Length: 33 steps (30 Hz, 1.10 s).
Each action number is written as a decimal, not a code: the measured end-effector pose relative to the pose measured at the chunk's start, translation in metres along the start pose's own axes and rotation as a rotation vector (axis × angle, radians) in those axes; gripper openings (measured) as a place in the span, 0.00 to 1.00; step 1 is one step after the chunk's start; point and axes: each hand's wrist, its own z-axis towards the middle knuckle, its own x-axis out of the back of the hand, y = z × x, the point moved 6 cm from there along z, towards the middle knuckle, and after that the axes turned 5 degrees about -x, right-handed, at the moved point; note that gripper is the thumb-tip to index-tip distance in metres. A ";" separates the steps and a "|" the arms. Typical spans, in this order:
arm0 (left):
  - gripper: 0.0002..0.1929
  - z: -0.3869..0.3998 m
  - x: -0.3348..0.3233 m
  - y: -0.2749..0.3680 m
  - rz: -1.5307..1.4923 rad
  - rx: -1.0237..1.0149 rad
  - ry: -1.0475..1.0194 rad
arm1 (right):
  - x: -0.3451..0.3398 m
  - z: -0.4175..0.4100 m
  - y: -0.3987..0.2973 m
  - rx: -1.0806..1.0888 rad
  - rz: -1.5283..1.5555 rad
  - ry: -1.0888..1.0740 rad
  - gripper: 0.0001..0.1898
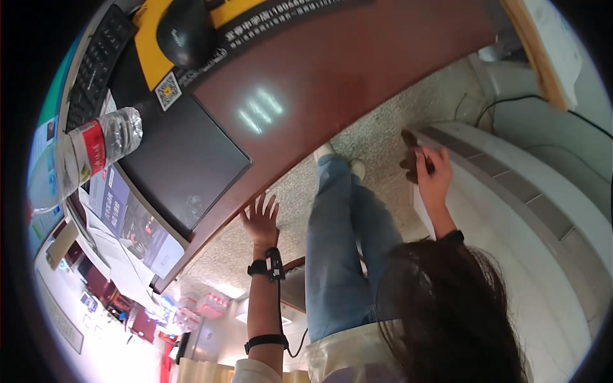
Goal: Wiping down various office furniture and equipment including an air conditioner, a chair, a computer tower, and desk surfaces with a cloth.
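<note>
My left hand (261, 225) is at the front edge of the reddish-brown desk (306, 91), its fingers spread and nothing held in it. Whether its fingertips touch the edge I cannot tell. A black strap with a small device (274, 264) sits on that wrist. My right hand (437, 174) is off to the right, above the floor and beside the pale wall. Between its thumb and fingers is a brown toothed item (411, 160), which looks like a hair claw clip; the fingers partly cover it. Dark hair (445, 311) hangs at the lower right, over part of the right arm.
On the desk are a black desk mat (187, 158), a mouse (187, 36), a keyboard (98, 62), a plastic water bottle (98, 148), and a booklet (136, 220) on loose papers. A cable (510, 99) runs along the right wall. Legs in jeans (335, 249) extend below the desk.
</note>
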 end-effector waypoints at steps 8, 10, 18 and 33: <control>0.31 -0.032 -0.009 -0.001 -0.104 -0.110 0.078 | 0.050 -0.004 0.003 0.063 -0.180 -0.254 0.07; 0.31 -0.028 -0.016 0.001 -0.093 -0.147 0.066 | 0.048 0.012 0.013 0.054 -0.182 -0.247 0.07; 0.30 0.022 -0.027 -0.049 -0.138 -0.167 0.057 | -0.040 0.104 0.049 0.044 0.207 0.011 0.08; 0.46 0.226 -0.093 -0.131 -0.122 0.011 -0.167 | -0.176 0.187 0.134 0.074 0.465 0.085 0.11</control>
